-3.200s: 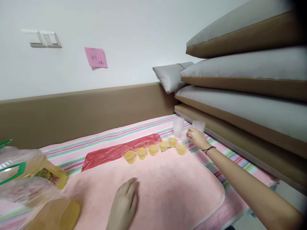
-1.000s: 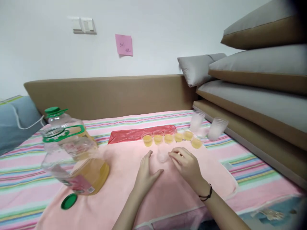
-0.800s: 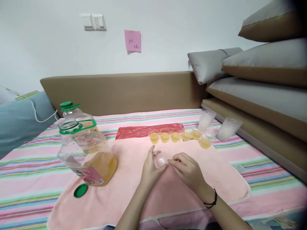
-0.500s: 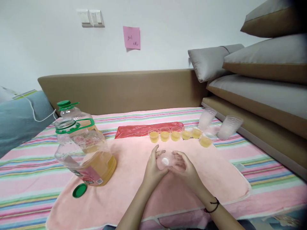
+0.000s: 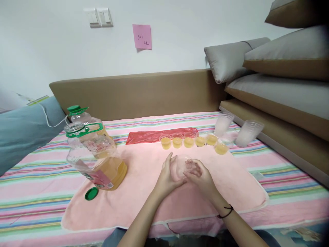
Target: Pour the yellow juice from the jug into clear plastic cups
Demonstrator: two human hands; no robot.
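Observation:
In front of me, over the pink cloth [image 5: 144, 202], I hold a clear plastic cup [image 5: 181, 168]. My left hand [image 5: 166, 179] curves round its left side, thumb and fingers apart. From the right, my right hand [image 5: 203, 176] has its fingers bent round the cup. The see-through wall is hard to make out against the cloth. Beyond my hands stands a row of several small cups of yellow liquid [image 5: 177, 142]; one filled cup [image 5: 221, 148] sits slightly nearer at the right end.
At left stand an uncapped jug of yellow drink [image 5: 99, 171] and a capped jug [image 5: 79, 117] behind it. A green cap [image 5: 91, 193] lies nearby. Two stacks of clear cups [image 5: 223, 124] lean at right. A red plastic bag [image 5: 144, 137] lies behind; cushions [image 5: 282, 89] are piled right.
The cup has turned in my hands, and its whitish base no longer faces me. My right fingers have shifted on it. The view has moved slightly; the jugs and filled cups have stayed put.

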